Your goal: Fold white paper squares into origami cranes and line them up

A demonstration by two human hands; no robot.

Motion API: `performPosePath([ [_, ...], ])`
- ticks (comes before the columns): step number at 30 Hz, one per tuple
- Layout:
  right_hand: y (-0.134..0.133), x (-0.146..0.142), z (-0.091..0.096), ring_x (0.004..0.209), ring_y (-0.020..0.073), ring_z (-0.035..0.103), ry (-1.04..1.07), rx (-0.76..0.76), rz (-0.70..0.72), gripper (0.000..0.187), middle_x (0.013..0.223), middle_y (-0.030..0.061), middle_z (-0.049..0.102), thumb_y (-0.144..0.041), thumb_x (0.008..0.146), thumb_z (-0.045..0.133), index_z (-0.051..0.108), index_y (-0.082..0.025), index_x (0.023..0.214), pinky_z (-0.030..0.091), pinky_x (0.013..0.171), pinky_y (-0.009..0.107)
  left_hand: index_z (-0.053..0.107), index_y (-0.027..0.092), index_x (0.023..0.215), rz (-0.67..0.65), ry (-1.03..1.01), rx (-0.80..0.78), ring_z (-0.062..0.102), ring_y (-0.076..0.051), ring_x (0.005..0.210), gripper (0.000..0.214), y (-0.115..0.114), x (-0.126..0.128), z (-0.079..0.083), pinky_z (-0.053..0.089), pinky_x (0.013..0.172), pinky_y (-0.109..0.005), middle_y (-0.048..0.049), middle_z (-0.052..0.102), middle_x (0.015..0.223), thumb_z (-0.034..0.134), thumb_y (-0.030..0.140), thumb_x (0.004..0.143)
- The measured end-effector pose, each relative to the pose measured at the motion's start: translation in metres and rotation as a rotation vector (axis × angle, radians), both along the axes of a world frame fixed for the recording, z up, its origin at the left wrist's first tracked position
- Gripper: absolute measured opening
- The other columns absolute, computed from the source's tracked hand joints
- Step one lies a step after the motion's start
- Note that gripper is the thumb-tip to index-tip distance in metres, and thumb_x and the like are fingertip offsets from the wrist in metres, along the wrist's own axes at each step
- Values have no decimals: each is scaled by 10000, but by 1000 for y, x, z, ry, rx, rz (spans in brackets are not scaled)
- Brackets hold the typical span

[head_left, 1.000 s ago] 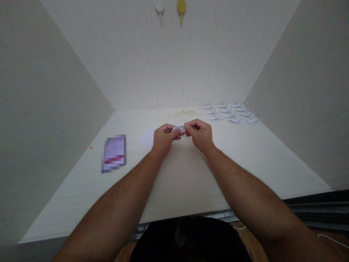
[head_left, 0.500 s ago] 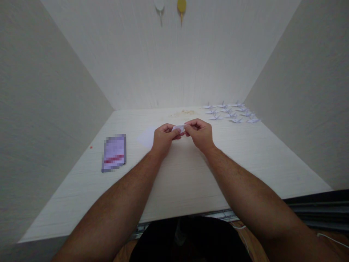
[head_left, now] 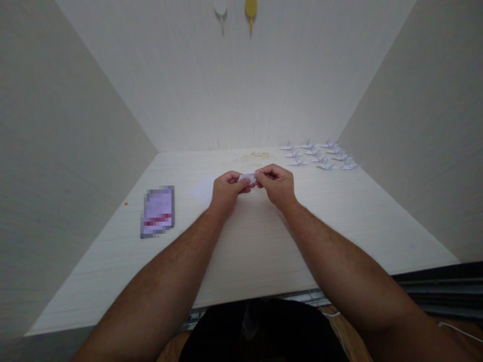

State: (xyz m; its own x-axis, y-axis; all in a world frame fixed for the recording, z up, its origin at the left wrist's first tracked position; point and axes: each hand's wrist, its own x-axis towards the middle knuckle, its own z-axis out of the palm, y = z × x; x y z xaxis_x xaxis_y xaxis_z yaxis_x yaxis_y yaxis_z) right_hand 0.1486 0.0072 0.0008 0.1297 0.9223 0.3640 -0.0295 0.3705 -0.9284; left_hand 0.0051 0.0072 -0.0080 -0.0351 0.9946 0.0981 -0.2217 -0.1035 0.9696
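I see both hands drawn together over the middle of the tabletop (head_left: 245,251), the left hand (head_left: 226,190) and the right hand (head_left: 277,186) each pinching one end of a small folded paper (head_left: 248,177) held just above the surface between their fingertips. I judge this a fine crease in the middle of folding. It calls for a steady pinch from both sides and a small, exact pull, since the piece is tiny and mostly hidden by the fingers. Just left of the left hand lies a flat white sheet (head_left: 204,191). Further left is a flat purple pack (head_left: 158,211), the one thing here that might hold anything, but I cannot tell what is in it. Beyond the right hand stands a cluster of paper cranes (head_left: 320,156).
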Motion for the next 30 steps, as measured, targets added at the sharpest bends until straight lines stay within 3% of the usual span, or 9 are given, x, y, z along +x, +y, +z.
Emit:
performPosePath([
  [7, -4, 0, 6, 523, 114, 603, 0, 36, -17, 117, 554, -40, 632, -307, 728, 702, 640, -220, 679, 494, 535, 252, 635, 142, 726, -54, 2, -9, 730, -173, 674, 320, 0, -1, 0, 563, 626, -261, -74, 746, 724, 876, 327, 625],
  [14, -4, 1, 6, 523, 116, 609, -57, -28, 25, 154, 576, -26, 652, -343, 713, 727, 678, -202, 749, 485, 512, 245, 657, 145, 743, -54, 34, -10, 731, -178, 681, 318, 2, -2, -2, 558, 628, -267, -61, 738, 709, 873, 351, 633],
  [22, -3, 3, 7, 499, 116, 598, -23, -37, -41, 155, 535, -24, 635, -344, 746, 697, 674, -199, 697, 489, 506, 247, 653, 145, 716, -89, 49, -21, 742, -192, 660, 315, 3, -3, -4, 540, 592, -250, -77, 743, 713, 876, 350, 629],
  [30, -2, 2, 4, 476, 110, 571, -65, -80, 62, 169, 547, -31, 634, -355, 693, 749, 702, -196, 723, 458, 462, 237, 684, 151, 754, -93, 71, 12, 756, -217, 726, 376, 1, -3, -3, 565, 623, -273, -68, 744, 728, 888, 446, 644],
])
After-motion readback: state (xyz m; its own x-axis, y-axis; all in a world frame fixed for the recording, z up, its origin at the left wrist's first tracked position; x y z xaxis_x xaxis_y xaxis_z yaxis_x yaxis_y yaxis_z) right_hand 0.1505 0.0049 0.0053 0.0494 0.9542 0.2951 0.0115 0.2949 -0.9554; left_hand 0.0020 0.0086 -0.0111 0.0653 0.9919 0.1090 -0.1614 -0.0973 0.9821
